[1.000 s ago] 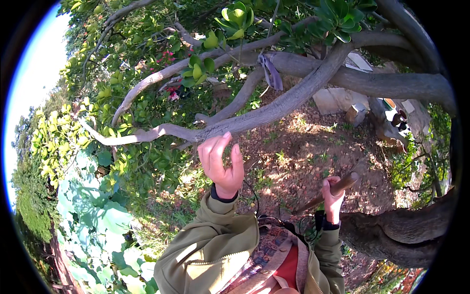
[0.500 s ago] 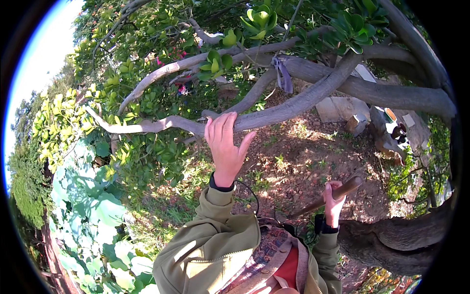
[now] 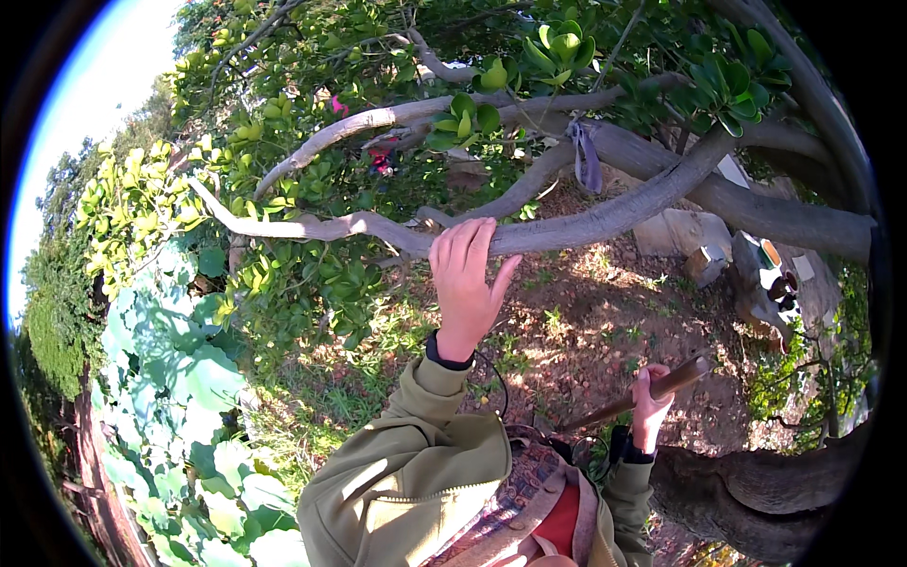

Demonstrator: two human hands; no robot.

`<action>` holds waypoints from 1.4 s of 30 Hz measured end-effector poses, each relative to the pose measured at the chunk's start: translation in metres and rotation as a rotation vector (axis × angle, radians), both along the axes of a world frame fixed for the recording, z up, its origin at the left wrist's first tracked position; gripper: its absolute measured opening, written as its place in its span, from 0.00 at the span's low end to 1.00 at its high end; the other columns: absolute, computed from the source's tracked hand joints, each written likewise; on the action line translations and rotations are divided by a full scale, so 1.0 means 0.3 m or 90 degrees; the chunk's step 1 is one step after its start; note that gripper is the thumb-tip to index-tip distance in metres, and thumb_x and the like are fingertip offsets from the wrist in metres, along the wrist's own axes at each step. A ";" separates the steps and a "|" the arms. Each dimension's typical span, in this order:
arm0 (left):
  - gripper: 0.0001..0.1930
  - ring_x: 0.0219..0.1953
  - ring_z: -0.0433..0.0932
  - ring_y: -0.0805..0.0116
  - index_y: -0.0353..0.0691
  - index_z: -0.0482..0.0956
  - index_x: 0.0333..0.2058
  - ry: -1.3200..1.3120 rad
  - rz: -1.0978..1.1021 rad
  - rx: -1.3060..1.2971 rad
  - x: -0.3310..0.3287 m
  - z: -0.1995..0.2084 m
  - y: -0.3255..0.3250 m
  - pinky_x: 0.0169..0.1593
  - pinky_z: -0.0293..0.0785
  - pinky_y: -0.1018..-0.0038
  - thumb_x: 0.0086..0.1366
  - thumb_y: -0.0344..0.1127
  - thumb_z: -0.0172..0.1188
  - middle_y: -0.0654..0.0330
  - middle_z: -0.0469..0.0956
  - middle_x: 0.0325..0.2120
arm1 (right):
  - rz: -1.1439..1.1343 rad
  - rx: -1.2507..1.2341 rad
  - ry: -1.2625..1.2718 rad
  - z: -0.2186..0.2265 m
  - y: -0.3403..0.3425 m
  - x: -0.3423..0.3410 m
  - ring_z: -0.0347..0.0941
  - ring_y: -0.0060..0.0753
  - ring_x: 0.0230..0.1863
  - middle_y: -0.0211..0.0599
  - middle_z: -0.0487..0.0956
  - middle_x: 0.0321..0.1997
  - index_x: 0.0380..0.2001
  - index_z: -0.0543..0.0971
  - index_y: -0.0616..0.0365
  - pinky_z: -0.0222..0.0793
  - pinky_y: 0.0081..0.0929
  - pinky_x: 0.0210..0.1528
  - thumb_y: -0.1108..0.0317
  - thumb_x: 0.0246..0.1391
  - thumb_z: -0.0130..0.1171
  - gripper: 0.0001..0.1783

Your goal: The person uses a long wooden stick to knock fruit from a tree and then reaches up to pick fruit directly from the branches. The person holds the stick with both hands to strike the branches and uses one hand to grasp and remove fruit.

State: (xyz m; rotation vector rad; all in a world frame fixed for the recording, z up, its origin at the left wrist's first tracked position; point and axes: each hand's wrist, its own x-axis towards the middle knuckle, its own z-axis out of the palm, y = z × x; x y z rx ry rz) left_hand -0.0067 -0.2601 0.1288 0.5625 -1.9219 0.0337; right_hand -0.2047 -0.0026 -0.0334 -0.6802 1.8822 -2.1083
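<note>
My left hand (image 3: 467,283) lies against a smooth grey branch (image 3: 576,230), its fingers stretched over the bark and the thumb held apart. Lower on the right, my right hand (image 3: 650,406) is closed round a brown wooden stick (image 3: 678,376). The stick slants down to the left, where its lower end passes out of sight by my clothing. A strip of purple-grey cloth (image 3: 587,161) hangs tied to a branch beyond my left hand.
Thick limbs (image 3: 784,210) cross the upper right, and a gnarled trunk (image 3: 756,477) stands low on the right. Green foliage (image 3: 312,283) fills the upper left, above broad pale leaves (image 3: 208,378). Stone blocks (image 3: 682,231) lie on the leaf-strewn ground beyond.
The whole view has swung slightly, so branches and hands appear farther right. My left hand keeps its place on the branch, and my right hand still grips the stick.
</note>
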 end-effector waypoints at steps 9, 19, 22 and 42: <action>0.26 0.54 0.68 0.52 0.36 0.71 0.53 -0.014 -0.005 -0.021 -0.034 -0.013 0.013 0.61 0.58 0.55 0.56 0.36 0.65 0.54 0.71 0.51 | -0.016 0.026 0.033 0.006 0.030 -0.002 0.63 0.12 0.19 0.23 0.71 0.21 0.37 0.72 0.58 0.58 0.14 0.22 0.71 0.57 0.58 0.07; 0.11 0.39 0.77 0.55 0.25 0.74 0.44 0.148 -0.335 0.013 -0.114 -0.049 0.230 0.44 0.74 0.63 0.66 0.23 0.47 0.47 0.77 0.37 | 0.042 0.061 0.043 0.071 0.049 0.026 0.68 0.16 0.32 0.28 0.76 0.29 0.40 0.77 0.59 0.67 0.24 0.35 0.64 0.51 0.63 0.15; 0.13 0.39 0.77 0.55 0.24 0.72 0.46 0.043 -0.569 0.141 -0.162 -0.050 0.307 0.44 0.73 0.64 0.66 0.25 0.46 0.47 0.77 0.37 | 0.035 -0.009 0.076 0.032 0.019 0.052 0.66 0.15 0.30 0.26 0.73 0.25 0.34 0.75 0.58 0.65 0.25 0.31 0.65 0.51 0.63 0.11; 0.02 0.26 0.73 0.60 0.33 0.73 0.33 -0.140 -1.021 0.236 -0.401 -0.064 0.525 0.30 0.70 0.70 0.61 0.23 0.52 0.54 0.72 0.25 | 0.055 0.102 0.040 -0.002 0.076 0.157 0.73 0.30 0.40 0.40 0.78 0.41 0.42 0.73 0.56 0.69 0.33 0.44 0.55 0.54 0.61 0.19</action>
